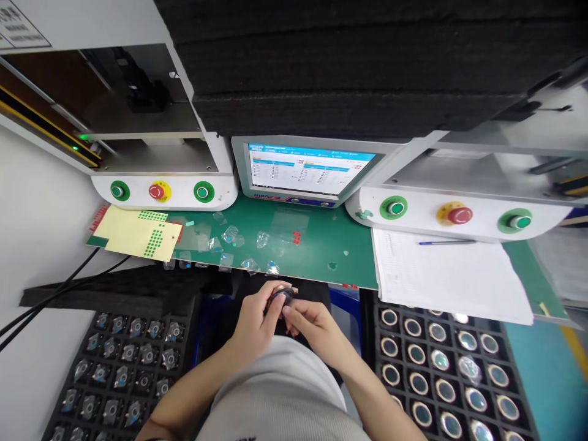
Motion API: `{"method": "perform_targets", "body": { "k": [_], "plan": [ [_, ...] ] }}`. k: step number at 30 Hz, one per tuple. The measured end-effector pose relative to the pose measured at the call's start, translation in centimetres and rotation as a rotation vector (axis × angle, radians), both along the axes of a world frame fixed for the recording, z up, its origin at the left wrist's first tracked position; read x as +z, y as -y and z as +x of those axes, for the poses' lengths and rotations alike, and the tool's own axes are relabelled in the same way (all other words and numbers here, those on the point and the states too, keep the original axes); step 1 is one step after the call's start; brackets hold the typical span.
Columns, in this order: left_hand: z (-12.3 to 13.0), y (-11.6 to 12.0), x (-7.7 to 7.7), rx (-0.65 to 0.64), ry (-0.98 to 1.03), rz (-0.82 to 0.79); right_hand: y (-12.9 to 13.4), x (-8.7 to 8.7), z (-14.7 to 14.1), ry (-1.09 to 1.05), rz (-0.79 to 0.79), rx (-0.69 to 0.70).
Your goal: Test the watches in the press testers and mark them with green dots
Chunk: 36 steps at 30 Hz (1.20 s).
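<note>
shirt [275, 404] nearest, dark part [288, 294] sits between left thumb [274, 307] and fingers [267, 291].

Cool, even light brightens my flat green tabletop [316, 260] from out of view. The grey-framed rectangular screen [312, 171] glows, its small text illegible to me. Glints catch the crumpled clear plastic scraps [230, 234] and round, pale-rimmed glassy discs [475, 399]. Above me, the bulky, ridged black panel [367, 73] is deep in shade. Between my fingers [274, 310], the small, dark rounded piece [287, 294] lacks clear detail. Wide-angle stretching slants straight lines near the edges.
</note>
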<state>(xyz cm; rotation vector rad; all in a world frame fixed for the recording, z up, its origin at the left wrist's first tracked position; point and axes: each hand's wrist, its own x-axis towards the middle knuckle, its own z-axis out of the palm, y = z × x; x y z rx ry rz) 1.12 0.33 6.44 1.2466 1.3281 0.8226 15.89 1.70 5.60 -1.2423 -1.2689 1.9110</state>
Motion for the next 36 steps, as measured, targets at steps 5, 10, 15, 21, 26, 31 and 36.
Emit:
{"method": "perform_targets", "body": {
  "k": [5,10,15,21,26,31,36],
  "plan": [
    [0.4,0.0,0.1,0.092,0.124,-0.013,0.2,-0.3,0.2,0.085,0.065,-0.132],
    [1.6,-0.2,0.3,0.14,0.186,-0.097,0.6,-0.4,0.0,0.023,0.237,-0.404],
    [3.1,-0.9,0.2,0.043,0.061,-0.075,1.5,-1.1,2.5,0.136,0.382,-0.559],
    [5.6,-2.6,-1.2,-0.061,-0.066,-0.062,5.0,-5.3,16.6,0.613,0.336,-0.918],
    [8.5,-2.9,-2.0,-0.153,-0.106,-0.122,7.3,-9.9,30.5,1.078,0.058,-0.997],
    [9.4,-3.2,-2.2,-0.2,-0.219,-0.084,4.6,-13.2,38.3,1.398,-0.133,-0.941],
    [8.8,-3.5,-2.9,-0.257,-0.341,-0.033,-0.7,-15.9,42.3,1.535,-0.141,-0.884]
  ]
}}
